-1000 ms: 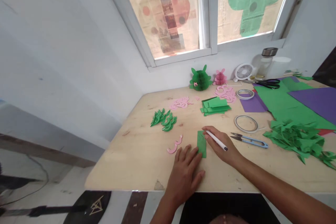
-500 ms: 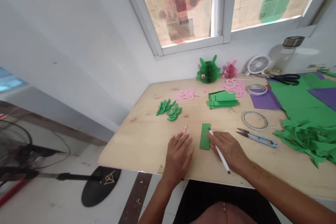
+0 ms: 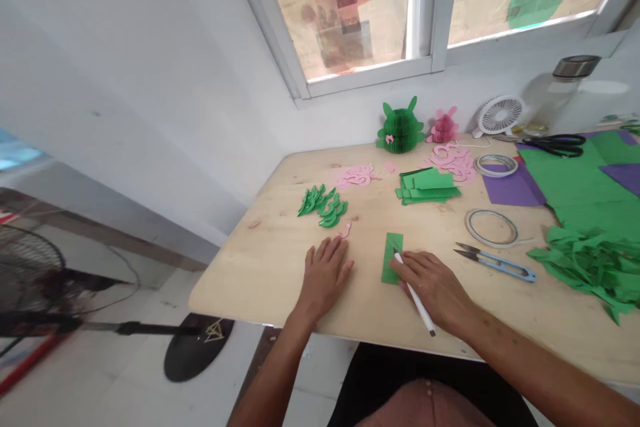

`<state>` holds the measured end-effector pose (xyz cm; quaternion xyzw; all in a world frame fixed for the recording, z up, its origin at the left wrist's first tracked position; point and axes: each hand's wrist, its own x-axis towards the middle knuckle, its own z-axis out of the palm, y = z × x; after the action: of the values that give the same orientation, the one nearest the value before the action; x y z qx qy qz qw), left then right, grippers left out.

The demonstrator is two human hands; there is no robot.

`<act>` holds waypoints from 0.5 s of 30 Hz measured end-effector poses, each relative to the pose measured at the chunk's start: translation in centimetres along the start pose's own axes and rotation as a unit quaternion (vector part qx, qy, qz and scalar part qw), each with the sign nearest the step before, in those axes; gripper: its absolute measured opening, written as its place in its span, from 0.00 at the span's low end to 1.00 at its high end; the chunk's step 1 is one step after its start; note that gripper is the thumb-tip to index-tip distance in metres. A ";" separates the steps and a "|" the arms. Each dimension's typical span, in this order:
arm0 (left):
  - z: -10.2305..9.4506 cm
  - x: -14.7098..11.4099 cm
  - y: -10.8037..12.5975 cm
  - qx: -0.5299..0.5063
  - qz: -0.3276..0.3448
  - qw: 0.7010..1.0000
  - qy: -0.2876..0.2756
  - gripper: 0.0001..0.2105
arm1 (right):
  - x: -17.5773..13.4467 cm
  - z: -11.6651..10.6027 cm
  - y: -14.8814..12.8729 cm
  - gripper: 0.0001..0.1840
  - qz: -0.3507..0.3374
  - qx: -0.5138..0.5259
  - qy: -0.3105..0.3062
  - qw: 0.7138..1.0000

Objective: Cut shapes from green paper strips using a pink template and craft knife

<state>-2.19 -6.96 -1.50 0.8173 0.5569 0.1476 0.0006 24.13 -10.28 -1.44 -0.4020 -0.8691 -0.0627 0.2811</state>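
My right hand (image 3: 434, 287) grips a white pen (image 3: 419, 303), its dark tip on a small green paper rectangle (image 3: 393, 267) that bears a few drawn lines. Flat on the wooden table (image 3: 250, 267), my left hand (image 3: 324, 279) rests with fingers stretched out, holding nothing. Just beyond its fingertips lies a curved pink paper cutout (image 3: 346, 231). Farther off are a pile of green cutouts (image 3: 334, 212), a pile of pink cutouts (image 3: 356, 175) and a stack of green paper strips (image 3: 429, 187).
To the right lie blue-handled thread snips (image 3: 500, 263), two tape rolls (image 3: 493, 228), black-handled scissors (image 3: 557, 145), green sheets and a heap of green scraps (image 3: 590, 267). Along the wall stand a green honeycomb paper figure (image 3: 400, 130), a smaller pink one (image 3: 444, 127), a small fan (image 3: 500, 115) and a bottle (image 3: 570, 90).
My left hand has slid left, away from the green rectangle, and the pink cutout beside its fingers shows more fully. The pen tip has moved slightly down and left on the paper.
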 end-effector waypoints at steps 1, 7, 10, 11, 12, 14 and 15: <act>0.1 0.4 -0.2 -0.004 -0.001 1.000 0.004 0.20 | 0.0 0.0 0.0 0.15 -0.002 -0.001 0.002 1.000; 0.3 0.7 -0.4 -0.039 0.010 0.998 0.053 0.19 | 0.1 0.2 -0.1 0.14 -0.002 0.001 -0.004 1.000; 0.1 1.0 -0.1 -0.063 0.038 0.994 0.078 0.17 | 0.2 0.2 -0.3 0.13 0.005 0.012 0.008 1.000; -0.1 1.5 0.1 -0.071 0.050 0.993 0.086 0.17 | 0.2 0.2 -0.3 0.13 0.010 0.016 0.014 1.000; -0.4 2.0 0.4 -0.079 0.063 0.991 0.091 0.16 | 0.2 0.1 -0.3 0.14 0.018 0.018 0.023 0.999; -0.9 3.7 1.2 -0.090 0.089 0.987 0.096 0.16 | 0.2 -0.1 -0.3 0.15 0.036 0.023 0.041 0.998; -1.1 4.7 1.7 -0.094 0.102 0.986 0.096 0.15 | 0.2 -0.2 -0.3 0.16 0.046 0.025 0.051 0.997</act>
<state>0.71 -3.51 0.93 0.8482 0.4517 0.2764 0.0089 23.89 -10.43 -1.11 -0.4304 -0.8356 -0.0483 0.3379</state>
